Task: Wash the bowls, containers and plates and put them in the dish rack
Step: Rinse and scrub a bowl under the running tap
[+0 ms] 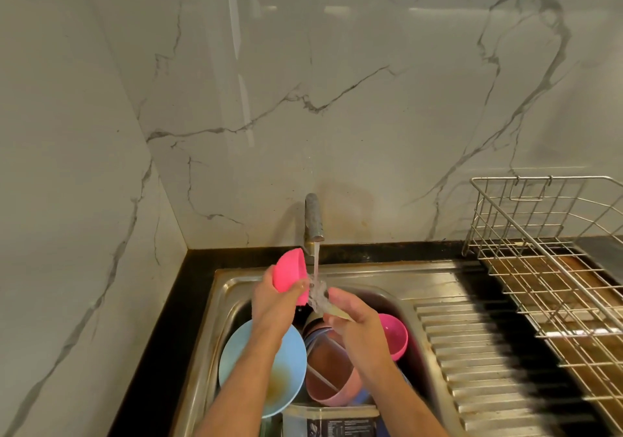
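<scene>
We cannot tell what the right hand (354,318) holds under the stream: water and blur hide it. The left hand (273,298) covers the lower side of the pink bowl (290,273). Our forearms hide parts of the blue plate (256,369) and the divided plate (332,386). The second pink bowl (394,333) shows only past the right wrist. The clear tub (330,419) is cut off by the bottom edge, its label too small to read. The rack (553,268) runs off the right edge.

Dishes are sitting in the sink (222,288) beneath the tap (313,217); the rack (546,268) is standing right, apparently on the counter.
</scene>
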